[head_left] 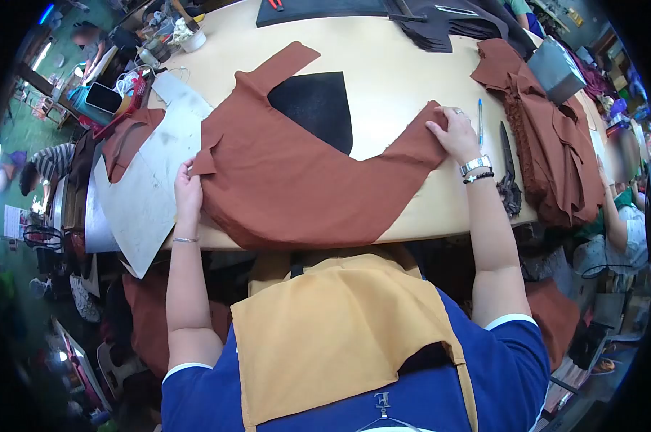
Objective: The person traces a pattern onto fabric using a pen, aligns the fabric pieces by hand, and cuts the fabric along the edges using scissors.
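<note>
A rust-brown cut fabric piece (296, 173) with a deep curved cut-out lies spread across the table in front of me. My left hand (188, 191) pinches its left edge, where a small flap folds over. At the upper right, my right hand (456, 135) grips the tip of the fabric's right strip between thumb and fingers. A black flat sheet (314, 108) shows through the cut-out, partly covered by the fabric. Close to my right hand lie a blue pen (480, 122) and dark-handled scissors (509, 173).
White card pattern pieces (149, 180) lie at the left, overhanging the table edge. On the right are a pile of rust-brown fabric (549, 144) and a grey metal block (556, 70). Dark fabric (458, 25) and a black mat (318, 10) lie at the back. Other people sit nearby.
</note>
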A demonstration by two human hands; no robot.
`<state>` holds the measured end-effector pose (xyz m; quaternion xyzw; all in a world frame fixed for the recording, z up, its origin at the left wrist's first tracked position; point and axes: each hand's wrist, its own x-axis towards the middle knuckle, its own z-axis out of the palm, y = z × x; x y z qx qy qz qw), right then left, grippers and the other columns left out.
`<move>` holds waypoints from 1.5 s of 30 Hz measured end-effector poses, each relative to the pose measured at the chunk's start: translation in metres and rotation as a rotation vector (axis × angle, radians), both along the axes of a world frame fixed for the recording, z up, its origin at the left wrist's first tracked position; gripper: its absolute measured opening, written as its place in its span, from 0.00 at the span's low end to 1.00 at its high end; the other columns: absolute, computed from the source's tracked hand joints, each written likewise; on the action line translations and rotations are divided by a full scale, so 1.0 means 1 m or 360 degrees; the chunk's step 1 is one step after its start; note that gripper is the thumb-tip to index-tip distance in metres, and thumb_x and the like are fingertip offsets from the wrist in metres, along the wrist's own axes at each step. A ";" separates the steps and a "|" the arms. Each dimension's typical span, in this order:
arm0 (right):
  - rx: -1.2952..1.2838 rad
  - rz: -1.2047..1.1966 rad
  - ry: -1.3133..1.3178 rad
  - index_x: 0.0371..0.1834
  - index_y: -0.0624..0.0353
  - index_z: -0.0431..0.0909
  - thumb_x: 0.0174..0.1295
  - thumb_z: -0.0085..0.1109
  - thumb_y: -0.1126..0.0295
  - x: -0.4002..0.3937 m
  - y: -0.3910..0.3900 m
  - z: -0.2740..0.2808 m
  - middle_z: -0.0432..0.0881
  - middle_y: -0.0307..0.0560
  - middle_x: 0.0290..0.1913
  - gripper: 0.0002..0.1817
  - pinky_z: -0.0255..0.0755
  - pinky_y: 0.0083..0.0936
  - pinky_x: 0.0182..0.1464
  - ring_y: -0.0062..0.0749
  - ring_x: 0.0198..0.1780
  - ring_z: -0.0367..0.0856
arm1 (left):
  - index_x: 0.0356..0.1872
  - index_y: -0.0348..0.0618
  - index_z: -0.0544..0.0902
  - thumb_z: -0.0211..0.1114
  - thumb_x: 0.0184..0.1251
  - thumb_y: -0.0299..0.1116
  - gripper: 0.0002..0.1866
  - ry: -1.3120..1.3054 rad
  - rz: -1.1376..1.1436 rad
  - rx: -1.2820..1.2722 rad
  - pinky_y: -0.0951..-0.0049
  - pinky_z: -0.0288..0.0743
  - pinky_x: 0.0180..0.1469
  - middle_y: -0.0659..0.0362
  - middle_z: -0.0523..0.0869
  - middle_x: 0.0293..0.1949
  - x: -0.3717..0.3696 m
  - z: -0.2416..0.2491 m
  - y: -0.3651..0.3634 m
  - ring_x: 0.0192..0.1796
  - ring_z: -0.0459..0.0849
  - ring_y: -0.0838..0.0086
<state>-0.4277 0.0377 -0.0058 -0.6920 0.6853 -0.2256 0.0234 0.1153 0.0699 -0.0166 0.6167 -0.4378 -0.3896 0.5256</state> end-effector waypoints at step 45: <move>0.0132 -0.0097 0.0264 0.63 0.54 0.72 0.60 0.58 0.44 0.078 0.101 0.012 0.69 0.52 0.68 0.33 0.57 0.48 0.67 0.44 0.69 0.66 | 0.59 0.46 0.77 0.68 0.60 0.44 0.27 -0.1795 -0.0429 -0.0486 0.58 0.71 0.60 0.50 0.81 0.54 -0.113 -0.015 -0.112 0.56 0.78 0.54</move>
